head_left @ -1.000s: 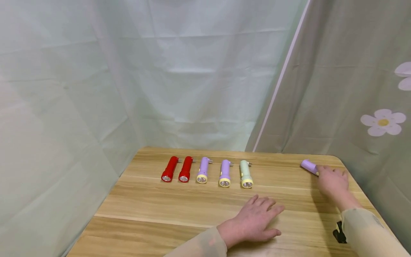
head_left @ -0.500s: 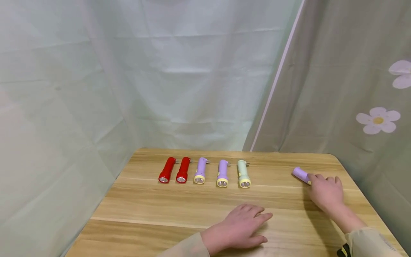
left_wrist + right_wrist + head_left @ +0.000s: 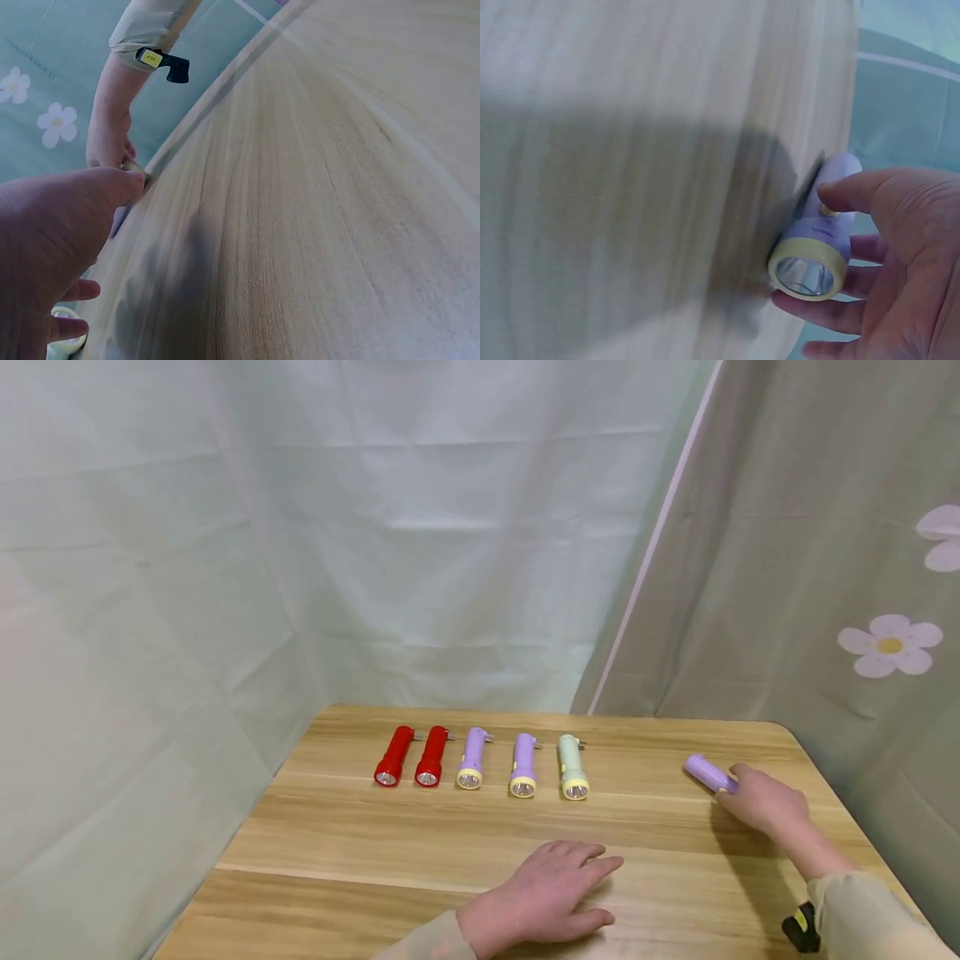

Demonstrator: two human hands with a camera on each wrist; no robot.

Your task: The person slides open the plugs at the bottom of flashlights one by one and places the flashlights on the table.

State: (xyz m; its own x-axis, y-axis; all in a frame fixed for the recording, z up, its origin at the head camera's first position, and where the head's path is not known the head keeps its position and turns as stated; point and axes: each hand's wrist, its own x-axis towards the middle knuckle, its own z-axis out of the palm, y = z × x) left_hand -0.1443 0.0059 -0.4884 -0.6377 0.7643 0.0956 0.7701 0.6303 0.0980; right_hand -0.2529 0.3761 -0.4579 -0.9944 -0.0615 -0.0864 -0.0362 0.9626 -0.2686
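At the table's right side, my right hand grips a purple flashlight lying at a slant. In the right wrist view, the thumb lies by the yellow switch of this flashlight and the fingers reach round its far side; its cream-rimmed lens faces the camera. My left hand hovers low over or rests on the front middle of the table, fingers spread, holding nothing. A row at the back holds two red flashlights, two more purple flashlights and a pale green flashlight.
The wooden table has a rounded far right corner. Pale curtains hang close behind it and along both sides, the right one with flower prints. A black wrist strap piece shows at the right sleeve.
The purple flashlight in my right hand has shifted slightly left and nearer to me. My left hand has drawn back a little to the left. The row of flashlights stays put.
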